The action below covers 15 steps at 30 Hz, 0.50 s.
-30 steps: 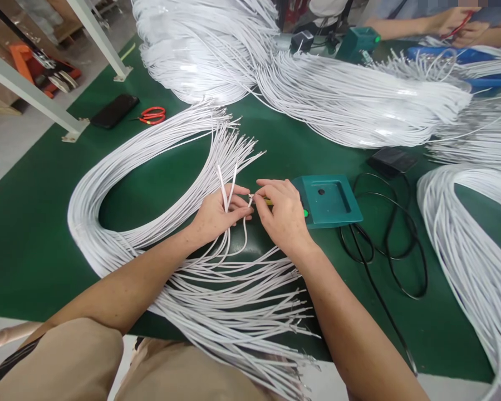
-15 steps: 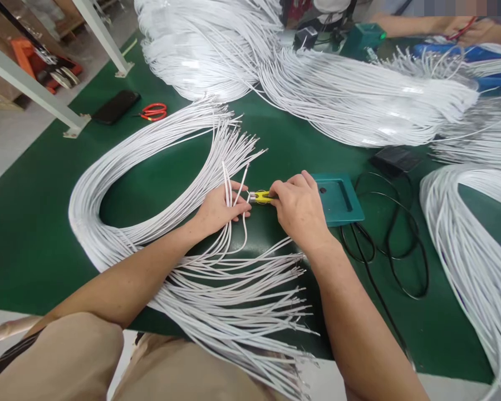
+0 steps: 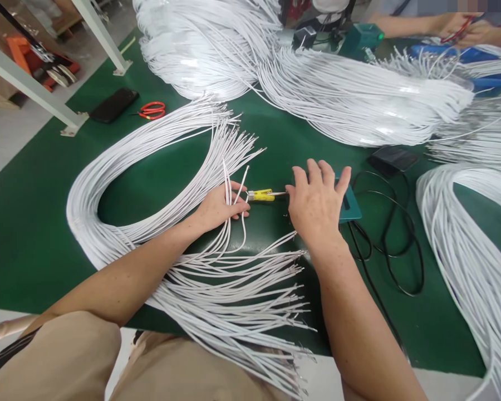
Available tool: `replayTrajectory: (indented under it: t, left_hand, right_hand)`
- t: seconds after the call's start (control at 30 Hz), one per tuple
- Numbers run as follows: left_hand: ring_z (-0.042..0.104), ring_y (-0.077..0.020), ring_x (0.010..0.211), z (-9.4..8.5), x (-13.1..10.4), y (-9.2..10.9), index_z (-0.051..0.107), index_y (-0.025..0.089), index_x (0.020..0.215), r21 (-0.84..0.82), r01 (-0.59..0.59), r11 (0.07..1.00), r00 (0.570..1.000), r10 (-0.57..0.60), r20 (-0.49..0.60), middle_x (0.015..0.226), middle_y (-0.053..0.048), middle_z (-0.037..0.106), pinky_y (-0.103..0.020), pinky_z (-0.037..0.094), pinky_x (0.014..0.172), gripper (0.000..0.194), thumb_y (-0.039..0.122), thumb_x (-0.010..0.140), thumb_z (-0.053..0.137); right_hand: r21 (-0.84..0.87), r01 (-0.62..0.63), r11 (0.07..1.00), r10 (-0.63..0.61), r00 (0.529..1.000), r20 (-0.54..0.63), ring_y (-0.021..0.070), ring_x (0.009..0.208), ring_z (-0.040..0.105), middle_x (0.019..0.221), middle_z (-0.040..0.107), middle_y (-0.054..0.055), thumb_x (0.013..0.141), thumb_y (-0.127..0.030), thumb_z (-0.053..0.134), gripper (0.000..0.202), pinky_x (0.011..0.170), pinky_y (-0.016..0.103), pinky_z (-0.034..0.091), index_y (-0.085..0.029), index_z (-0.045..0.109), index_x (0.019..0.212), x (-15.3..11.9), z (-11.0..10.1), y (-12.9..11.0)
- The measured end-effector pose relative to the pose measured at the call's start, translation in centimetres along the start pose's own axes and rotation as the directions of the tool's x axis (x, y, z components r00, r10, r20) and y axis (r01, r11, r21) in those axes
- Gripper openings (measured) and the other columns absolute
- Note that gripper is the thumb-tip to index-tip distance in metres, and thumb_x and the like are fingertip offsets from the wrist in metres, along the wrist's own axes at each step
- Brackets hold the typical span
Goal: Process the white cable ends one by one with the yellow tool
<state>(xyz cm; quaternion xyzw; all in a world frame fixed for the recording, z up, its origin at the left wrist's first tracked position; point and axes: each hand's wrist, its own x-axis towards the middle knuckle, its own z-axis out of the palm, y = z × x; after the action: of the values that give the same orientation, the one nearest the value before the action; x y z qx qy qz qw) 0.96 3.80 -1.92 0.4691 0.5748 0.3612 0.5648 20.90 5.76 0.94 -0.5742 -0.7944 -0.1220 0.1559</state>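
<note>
My left hand [image 3: 222, 206] is closed around a few white wires [image 3: 227, 184], whose ends stick up past the fingers. Against its fingertips is a small yellow piece [image 3: 262, 195] with a silver metal end on the left and a thin metal rod on the right. What kind of piece it is, I cannot tell. My right hand [image 3: 317, 197] is spread open with nothing visible in it, palm down, close to the rod's right end. It partly covers a teal tray [image 3: 350, 207]. Below both hands, loose white wires [image 3: 242, 301] fan out with bare ends to the right.
A curved wire bundle [image 3: 83, 200] lies left, and larger bundles [image 3: 359, 100] fill the back and right. Red-handled snips [image 3: 152, 110] and a black phone-like object [image 3: 114, 105] lie back left. Black cable [image 3: 421, 250] loops right. A co-worker's hands [image 3: 470, 28] hold a red-handled tool.
My right hand has let go of the yellow piece, moved right and spread its fingers, uncovering the metal rod. My left hand keeps its hold on the wires.
</note>
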Motion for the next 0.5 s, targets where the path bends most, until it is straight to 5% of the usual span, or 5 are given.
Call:
replayTrajectory:
  t: [0.2,0.3,0.4,0.5]
  left_hand:
    - [0.07,-0.0172,0.067,-0.9,-0.3,0.5,0.055,0.015,0.112,-0.062,0.006,0.998,1.0,-0.005,0.011,0.072,0.0,0.067,-0.022,0.049,0.055,0.049,0.022,0.068,0.076]
    - [0.068,-0.0155,0.068,-1.5,-0.4,0.3,0.057,0.016,0.117,-0.108,-0.044,0.993,0.999,0.046,0.01,0.074,0.0,0.067,-0.021,0.046,0.056,0.055,0.028,0.067,0.078]
    - [0.062,-0.011,0.063,-1.9,-0.4,0.1,0.065,0.015,0.105,-0.158,-0.048,0.986,0.998,0.052,0.025,0.074,0.0,0.065,-0.021,0.044,0.057,0.047,0.033,0.065,0.08]
    - [0.057,-0.0091,0.064,-2.0,-0.5,0.3,0.068,0.015,0.096,-0.188,-0.019,0.982,0.999,0.028,0.043,0.076,0.0,0.064,-0.02,0.044,0.058,0.04,0.034,0.063,0.082]
  right_hand:
    - [0.046,0.006,0.999,-0.004,1.0,-0.031,0.0334,0.128,0.041,0.135,0.052,0.019,0.093,-0.022,0.044,0.034,0.109,0.062,0.018,-0.011,0.054,0.124,0.0,-0.1,0.2]
    - [0.272,0.186,0.944,-0.18,0.983,-0.048,0.027,0.11,0.052,0.122,0.062,0.015,0.093,-0.022,0.045,0.026,0.1,0.047,0.037,-0.014,0.062,0.111,-0.1,-1.2,-1.3]
    - [0.489,0.466,0.737,-0.536,0.844,0.005,0.0194,0.092,0.056,0.099,0.068,0.009,0.091,-0.017,0.047,0.019,0.086,0.033,0.045,-0.016,0.066,0.089,-0.7,-1.8,-3.6]
    - [0.463,0.577,0.673,-0.677,0.733,0.07,0.0225,0.093,0.055,0.085,0.067,0.01,0.087,-0.012,0.049,0.019,0.079,0.035,0.045,-0.014,0.066,0.08,-1.6,-1.4,-5.7]
